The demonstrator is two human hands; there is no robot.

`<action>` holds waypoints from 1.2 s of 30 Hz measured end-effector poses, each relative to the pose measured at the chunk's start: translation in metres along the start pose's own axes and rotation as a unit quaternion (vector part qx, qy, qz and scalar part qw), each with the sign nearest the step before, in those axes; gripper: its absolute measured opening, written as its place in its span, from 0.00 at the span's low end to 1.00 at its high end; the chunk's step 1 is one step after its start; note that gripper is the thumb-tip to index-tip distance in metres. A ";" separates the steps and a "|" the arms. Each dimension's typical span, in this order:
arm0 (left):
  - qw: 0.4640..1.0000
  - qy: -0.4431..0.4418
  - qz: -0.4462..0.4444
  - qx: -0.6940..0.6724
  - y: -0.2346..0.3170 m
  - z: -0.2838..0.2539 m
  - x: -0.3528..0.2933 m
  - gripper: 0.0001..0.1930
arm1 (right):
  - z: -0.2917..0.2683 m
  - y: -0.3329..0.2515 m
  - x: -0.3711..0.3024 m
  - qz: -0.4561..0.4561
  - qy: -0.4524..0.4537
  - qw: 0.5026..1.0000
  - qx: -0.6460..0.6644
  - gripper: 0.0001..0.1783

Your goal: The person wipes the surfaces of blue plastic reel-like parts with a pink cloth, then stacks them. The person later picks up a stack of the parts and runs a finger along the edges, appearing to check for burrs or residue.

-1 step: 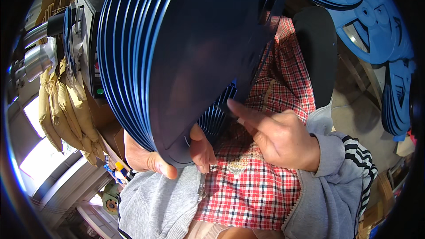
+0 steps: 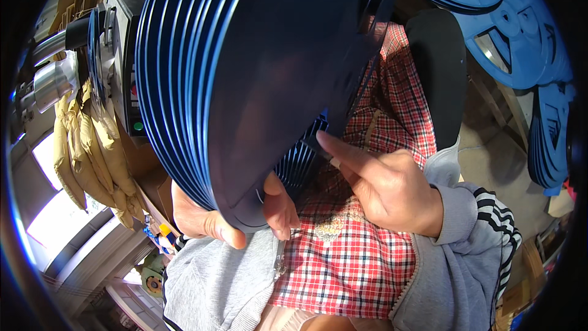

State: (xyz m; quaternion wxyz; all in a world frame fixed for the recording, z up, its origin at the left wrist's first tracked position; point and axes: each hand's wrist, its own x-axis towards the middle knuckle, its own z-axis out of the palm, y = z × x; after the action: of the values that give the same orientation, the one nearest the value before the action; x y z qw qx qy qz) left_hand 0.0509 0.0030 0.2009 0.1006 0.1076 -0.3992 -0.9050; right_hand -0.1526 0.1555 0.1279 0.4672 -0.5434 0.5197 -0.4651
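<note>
A thick stack of dark blue plastic reels stands on edge before me, its near flat face in shadow. My left hand grips its lower rim, the thumb on the near face and other fingers showing through an opening. My right hand is beside the opening on the right, index finger stretched along a small dark piece at the fingertip, the other fingers curled in. Something pale shows under that finger, and I cannot make out what the piece is. The reels' far side is hidden.
Lighter blue reels lie piled at the upper right, and another stack stands below them. On the left are a machine with a green button, a metal cylinder and tan padded bags. A red plaid apron covers my lap.
My right hand has shifted very slightly, its index fingertip a little higher by the opening. The reels and my left hand stay in place.
</note>
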 end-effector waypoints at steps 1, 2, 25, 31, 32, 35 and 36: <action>1.000 0.016 -0.002 -0.003 0.001 0.005 -0.001 0.16 | -0.001 0.000 0.000 0.010 -0.008 1.000 0.001 0.32; 0.999 0.033 -0.003 -0.006 0.001 0.010 -0.003 0.16 | -0.001 -0.001 0.000 0.020 -0.016 1.000 0.002 0.32; 0.994 0.103 -0.023 -0.022 0.002 0.023 -0.004 0.20 | -0.001 -0.002 -0.003 0.022 -0.064 0.996 -0.061 0.36; 0.998 -0.058 -0.019 -0.001 -0.005 -0.013 -0.010 0.33 | -0.007 -0.006 -0.001 0.050 -0.108 0.992 -0.040 0.36; 0.996 -0.084 -0.017 0.006 -0.004 -0.013 -0.012 0.36 | -0.006 -0.006 -0.001 0.044 -0.090 0.995 -0.028 0.36; 0.998 -0.064 -0.015 0.006 -0.004 -0.006 -0.014 0.35 | 0.000 0.002 -0.005 -0.007 -0.068 0.997 -0.027 0.33; 0.998 -0.056 -0.026 0.012 -0.001 -0.005 -0.014 0.35 | 0.002 0.003 -0.006 -0.020 -0.067 0.997 -0.018 0.32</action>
State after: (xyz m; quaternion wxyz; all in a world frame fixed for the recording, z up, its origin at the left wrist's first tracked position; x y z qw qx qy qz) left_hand 0.0658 0.0041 0.1990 0.0534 0.0687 -0.4120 -0.9070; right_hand -0.1513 0.1612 0.1241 0.4818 -0.5920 0.4841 -0.4278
